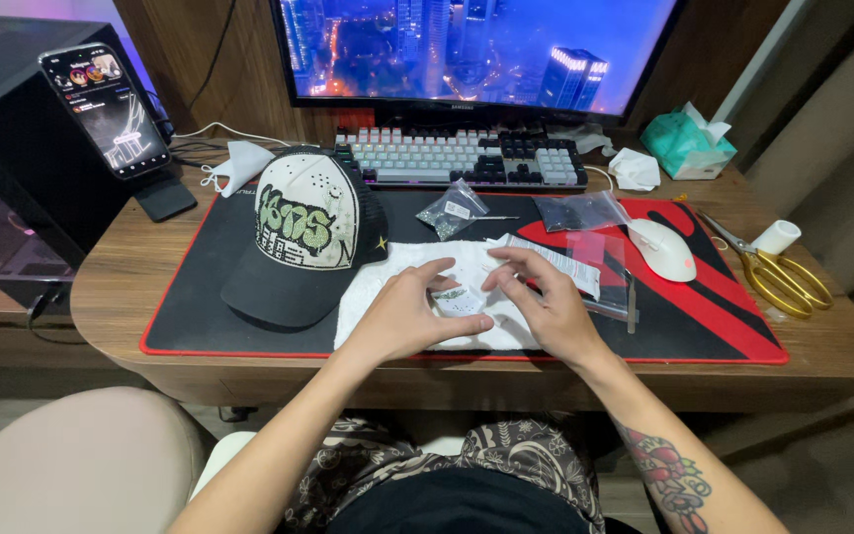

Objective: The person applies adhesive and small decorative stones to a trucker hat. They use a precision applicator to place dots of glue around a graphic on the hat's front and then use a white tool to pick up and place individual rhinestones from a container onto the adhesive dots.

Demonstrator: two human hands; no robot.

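Head view: my left hand [402, 316] and right hand [546, 307] meet over a white cloth [387, 282] spread on the near middle of the desk mat [704, 326]. Between them sits a small white patch piece [459, 300]; left thumb and fingers curl round its left side and pinch it, right fingers half bent and touching its right edge, so neither hand is flat open. Cannot tell if the right actually grips it or only presses.

Left of the cloth a black and white cap [298, 237] rests on the mat, brim toward me, just beside my left hand. Behind the cloth lie two small clear bags [452, 210] of dark bits and a strip of clear plastic [600, 262] under my right fingertips' far side. White mouse [662, 249] sits to the right, near but apart.

Gold scissors [783, 277] lie off the mat near the desk's right edge, a small white roll [776, 237] behind them. Keyboard [462, 158] and monitor [476, 49] along the back, tissue pack [686, 143] back right, phone on stand [106, 109] back left.

Free mat shows front right and front left; the front desk edge runs just under my wrists
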